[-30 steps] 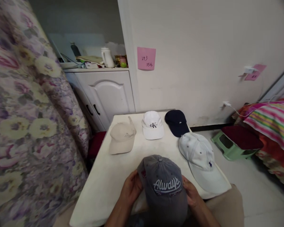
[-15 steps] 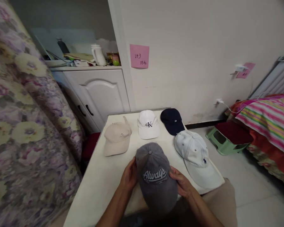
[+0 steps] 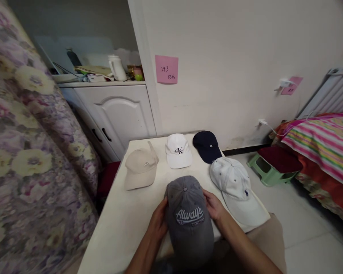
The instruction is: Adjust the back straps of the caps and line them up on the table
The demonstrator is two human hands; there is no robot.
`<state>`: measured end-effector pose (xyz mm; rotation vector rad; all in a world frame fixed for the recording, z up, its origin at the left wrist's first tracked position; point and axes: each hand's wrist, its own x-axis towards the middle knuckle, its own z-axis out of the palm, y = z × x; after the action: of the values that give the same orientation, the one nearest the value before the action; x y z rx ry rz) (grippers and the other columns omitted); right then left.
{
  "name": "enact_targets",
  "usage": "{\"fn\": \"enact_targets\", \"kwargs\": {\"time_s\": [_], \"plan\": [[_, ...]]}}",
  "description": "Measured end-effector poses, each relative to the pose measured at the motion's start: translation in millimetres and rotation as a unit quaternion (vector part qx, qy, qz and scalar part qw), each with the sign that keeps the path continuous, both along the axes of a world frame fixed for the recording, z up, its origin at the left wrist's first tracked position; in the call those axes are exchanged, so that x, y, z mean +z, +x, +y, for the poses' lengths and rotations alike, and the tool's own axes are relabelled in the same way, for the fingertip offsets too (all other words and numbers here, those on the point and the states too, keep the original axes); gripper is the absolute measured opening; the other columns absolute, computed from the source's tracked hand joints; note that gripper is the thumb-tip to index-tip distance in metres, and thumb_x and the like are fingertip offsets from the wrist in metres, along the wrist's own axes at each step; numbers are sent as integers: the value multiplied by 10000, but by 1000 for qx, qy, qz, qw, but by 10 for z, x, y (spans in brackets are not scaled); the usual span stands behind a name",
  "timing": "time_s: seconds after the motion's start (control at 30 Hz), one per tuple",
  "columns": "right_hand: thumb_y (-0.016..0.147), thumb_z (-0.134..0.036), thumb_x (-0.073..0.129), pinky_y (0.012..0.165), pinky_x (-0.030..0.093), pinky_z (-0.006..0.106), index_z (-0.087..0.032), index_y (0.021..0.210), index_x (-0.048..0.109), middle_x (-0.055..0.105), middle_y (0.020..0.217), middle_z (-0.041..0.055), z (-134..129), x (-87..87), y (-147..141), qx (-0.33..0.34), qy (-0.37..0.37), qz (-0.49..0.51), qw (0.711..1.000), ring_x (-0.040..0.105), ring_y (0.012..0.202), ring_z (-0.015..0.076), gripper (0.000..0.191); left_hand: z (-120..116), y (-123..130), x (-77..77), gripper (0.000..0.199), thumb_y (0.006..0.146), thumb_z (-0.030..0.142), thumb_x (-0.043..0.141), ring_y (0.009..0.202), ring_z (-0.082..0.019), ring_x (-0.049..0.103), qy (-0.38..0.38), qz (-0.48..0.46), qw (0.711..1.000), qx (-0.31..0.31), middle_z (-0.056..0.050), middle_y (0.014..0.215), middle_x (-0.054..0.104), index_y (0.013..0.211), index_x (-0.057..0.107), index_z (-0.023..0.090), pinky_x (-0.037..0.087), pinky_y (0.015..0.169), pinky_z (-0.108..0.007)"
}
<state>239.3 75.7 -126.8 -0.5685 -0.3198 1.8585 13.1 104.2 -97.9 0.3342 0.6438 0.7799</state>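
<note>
A grey cap [image 3: 190, 228] with "Always" lettering is held at the near side of the table, its brim toward me. My left hand [image 3: 159, 220] grips its left side and my right hand [image 3: 213, 204] its right side; some fingertips are hidden by the cap. Beyond it sit a beige cap [image 3: 141, 169] at the left, a white cap [image 3: 178, 151] with "CK" lettering in the middle and a navy cap [image 3: 207, 146] at the back right. A pale denim cap [image 3: 237, 188] rests by the right edge.
The cream table [image 3: 117, 217] stands against the wall. A floral curtain [image 3: 31, 152] hangs at the left, before a white cabinet [image 3: 122, 114]. On the right are a green stool [image 3: 264, 173] with a red top and a bed [image 3: 328, 144] with striped bedding.
The grey cap has shifted slightly right and turned a little, with both hands still on its sides. My right hand has moved up along the cap's side. The other caps lie as before.
</note>
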Motion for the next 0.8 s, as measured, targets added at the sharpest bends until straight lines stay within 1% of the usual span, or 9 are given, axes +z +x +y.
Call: {"fn": "enact_targets", "kwargs": {"time_s": [0.07,0.17,0.27,0.37,0.43,0.57,0.7,0.77,0.8], "plan": [[796,-329,761,952,533,388,-131,907,726,797,825,67,77,6,-3,3,3,-7,1000,749,927,246,230,80,-11,-16,170,854,258,681,1151,-316,679,5,-5,1000,6,-95,945,810,962,764,157,507,1043,-409],[809,-363,738,926,551,423,-141,909,724,797,884,87,160,50,7,-1,10,-18,1000,741,966,271,244,242,9,-17,151,839,242,698,1138,-310,687,14,-8,1000,10,-91,942,811,945,759,154,500,1054,-400],[819,-360,723,912,563,427,-150,944,720,796,909,82,257,93,46,-20,17,-28,999,742,972,271,244,418,57,3,197,854,253,687,1112,-313,700,16,-4,1000,2,-109,939,808,993,748,127,502,1052,-412],[801,-284,723,905,570,412,-176,979,712,797,903,48,373,109,113,-56,32,-34,997,744,969,258,209,564,96,22,267,887,280,645,1083,-316,712,23,-1,1000,-6,-124,953,804,1068,728,102,510,1040,-431],[774,-229,721,893,575,404,-178,954,709,795,876,39,449,110,155,-69,42,-40,996,744,962,257,188,638,121,32,284,890,241,623,1067,-310,719,31,-1,999,-11,-128,978,801,1113,713,90,513,1034,-430],[768,-218,710,849,593,417,-161,905,702,788,841,59,591,126,175,-61,49,-60,995,746,934,272,148,740,199,63,354,831,137,654,1047,-307,724,53,5,998,-24,-135,1050,787,1179,689,82,520,1017,-423],[777,-242,721,818,604,421,-179,939,704,787,874,57,717,166,133,-56,57,-92,993,742,918,274,175,792,277,104,386,793,117,704,1049,-318,716,83,17,996,-27,-119,1099,776,1179,700,121,533,979,-427],[775,-262,730,803,607,421,-185,948,706,787,876,55,776,176,124,-58,59,-112,990,740,910,276,191,809,293,97,419,759,95,728,1063,-322,707,104,27,994,-10,-124,1127,767,1176,702,117,534,971,-417],[772,-271,734,795,607,421,-186,949,707,786,868,52,806,175,125,-60,59,-123,989,740,902,277,198,818,296,82,455,739,86,742,1070,-316,703,116,33,993,9,-122,1145,762,1190,693,118,533,971,-402]]}}
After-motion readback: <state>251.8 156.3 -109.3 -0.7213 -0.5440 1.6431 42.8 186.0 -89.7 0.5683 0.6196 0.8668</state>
